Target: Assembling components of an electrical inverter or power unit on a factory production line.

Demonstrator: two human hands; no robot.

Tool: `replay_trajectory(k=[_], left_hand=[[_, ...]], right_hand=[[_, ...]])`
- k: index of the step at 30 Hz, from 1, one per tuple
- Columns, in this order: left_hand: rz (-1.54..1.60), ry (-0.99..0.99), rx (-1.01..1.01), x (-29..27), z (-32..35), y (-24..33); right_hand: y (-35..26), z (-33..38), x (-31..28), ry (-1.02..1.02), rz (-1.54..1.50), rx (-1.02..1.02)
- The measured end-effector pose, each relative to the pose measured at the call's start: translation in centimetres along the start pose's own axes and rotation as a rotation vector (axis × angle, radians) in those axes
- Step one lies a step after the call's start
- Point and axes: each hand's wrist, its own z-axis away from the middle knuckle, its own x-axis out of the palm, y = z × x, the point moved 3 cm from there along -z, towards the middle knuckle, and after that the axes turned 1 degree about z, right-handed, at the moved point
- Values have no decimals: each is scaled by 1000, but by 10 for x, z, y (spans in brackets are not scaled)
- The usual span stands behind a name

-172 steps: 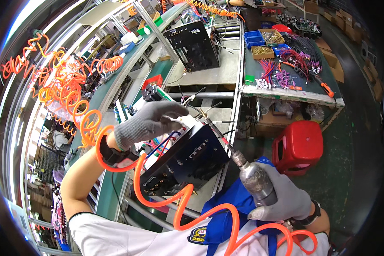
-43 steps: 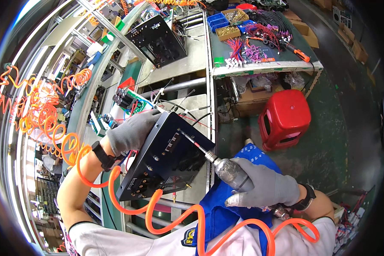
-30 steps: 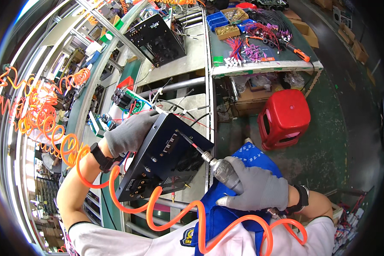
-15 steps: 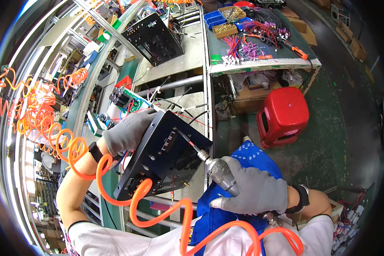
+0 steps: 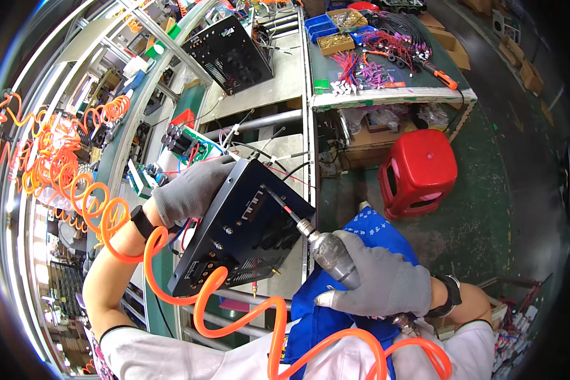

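Evidently mid-fastening, the left hand [image 5: 193,188] grips the far edge of the black metal box [image 5: 244,234], tilted up at the near edge of the surface [image 5: 278,82], while the right hand [image 5: 380,282] wraps the air screwdriver [image 5: 326,250], its bit on the panel; how many screws remain I cannot tell.

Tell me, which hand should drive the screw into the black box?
Probably the right hand: it already grips the air screwdriver, whose bit touches the black box. The left hand is busy steadying the box's far edge.
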Motion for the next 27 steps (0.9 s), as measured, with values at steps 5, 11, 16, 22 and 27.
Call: replay_trajectory(k=[5, 11, 16, 22, 27], left_hand=[[-20, -2, -4, 1, 1, -3], [4, 14, 22, 2, 0, -4], [3, 20, 36, 2, 0, -2], [-6, -31, -66, 3, -2, -7], [-65, -47, -82, 3, -1, -7]], right_hand=[[-1, 0, 0, 32, 40, -13], [-1, 0, -3, 19, 3, -31], [11, -4, -4, -116, -509, -129], [30, -18, 2, -373, -1129, -167], [31, -16, -2, -393, -1065, -138]])
